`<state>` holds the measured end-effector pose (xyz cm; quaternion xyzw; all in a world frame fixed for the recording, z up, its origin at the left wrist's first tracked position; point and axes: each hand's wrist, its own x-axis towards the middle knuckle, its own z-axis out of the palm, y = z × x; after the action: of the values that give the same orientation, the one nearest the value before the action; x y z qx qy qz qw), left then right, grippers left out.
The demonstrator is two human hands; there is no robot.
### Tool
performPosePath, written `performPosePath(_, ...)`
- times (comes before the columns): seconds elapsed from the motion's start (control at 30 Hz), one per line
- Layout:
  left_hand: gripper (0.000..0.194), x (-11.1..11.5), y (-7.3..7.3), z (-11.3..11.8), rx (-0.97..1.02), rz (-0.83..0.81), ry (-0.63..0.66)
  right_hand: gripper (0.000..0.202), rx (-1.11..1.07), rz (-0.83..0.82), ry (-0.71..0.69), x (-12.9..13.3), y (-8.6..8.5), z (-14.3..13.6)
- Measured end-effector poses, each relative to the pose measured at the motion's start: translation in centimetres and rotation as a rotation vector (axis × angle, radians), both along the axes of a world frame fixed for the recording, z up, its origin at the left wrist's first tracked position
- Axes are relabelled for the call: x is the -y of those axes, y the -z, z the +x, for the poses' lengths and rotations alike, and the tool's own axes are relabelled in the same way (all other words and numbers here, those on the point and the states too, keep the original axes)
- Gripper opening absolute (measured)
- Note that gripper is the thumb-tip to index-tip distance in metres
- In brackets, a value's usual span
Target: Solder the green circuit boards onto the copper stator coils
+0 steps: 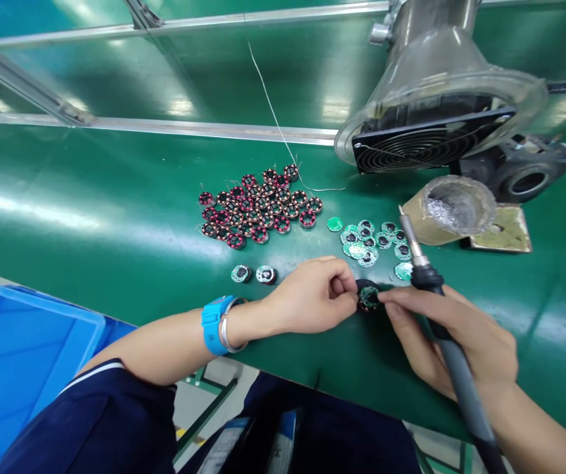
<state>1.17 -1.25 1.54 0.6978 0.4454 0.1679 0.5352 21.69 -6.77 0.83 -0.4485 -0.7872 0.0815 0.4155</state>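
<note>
Left hand pinched the left edge of a small round dark workpiece with a green-and-black circuit disc on top, at the near side of the glossy green tabletop. Right hand grasped a grey-and-black pen-shaped soldering iron, metal tip up, fingertips at the workpiece's right edge. Copper-and-red ring coils and loose round green circuit boards lay beyond; couldn't tell if workpiece touched the table.

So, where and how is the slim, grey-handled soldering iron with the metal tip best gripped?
Likely by its grey handle, below the black collar, coming from the right: it slants down across the right hand, metal tip pointing away.
</note>
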Motion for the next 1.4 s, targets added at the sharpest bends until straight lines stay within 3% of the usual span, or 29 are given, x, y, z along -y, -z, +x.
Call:
performPosePath(0.17, 0.032, 0.5, -0.1, 0.2, -0.085, 0.143, 0.093, 0.040, -0.036, -0.039, -0.061, -0.6, 0.3, -0.4)
performPosePath(0.27, 0.031, 0.3, 0.2, 0.5, -0.121, 0.214, 0.128, 0.041, -0.023, -0.031, -0.048, -0.7, 0.5, -0.6)
performPosePath(0.5, 0.023, -1.6, 0.7, 0.0, 0.031, 0.248, 0.307, 0.039, -0.006, -0.039, -0.056, -0.8, 0.5, -0.8)
performPosePath(0.6, 0.029, -1.5, 0.3, -0.7, 0.025, 0.204, 0.239, 0.041, 0.005, -0.029, -0.047, -0.8, 0.4, -0.9)
performPosePath(0.77, 0.008, -0.4, -0.4, -1.0, 0.027, 0.118, 0.094, 0.041, -0.001, -0.048, -0.046, -0.8, 0.3, -1.0)
performPosePath(0.97, 0.007, 0.2, 0.1, 0.0, 0.139, -0.016, 0.005, 0.045, 0.044, 0.027, -0.067, -0.9, 0.8, -0.8)
performPosePath(1.1, 0.003, 0.3, 0.3, -0.1, 0.140, -0.033, -0.003, 0.046, 0.076, 0.089, -0.132, -1.1, 0.9, -0.5)
performPosePath(1.27, 0.002, 0.3, 0.2, -0.5, 0.086, -0.001, -0.002, 0.045, 0.104, 0.041, -0.157, -1.0, 0.6, -0.5)
performPosePath(1.4, 0.003, 0.2, 0.2, -0.4, 0.069, 0.021, 0.000, 0.056, 0.096, 0.005, -0.108, -0.5, 0.0, 0.1)
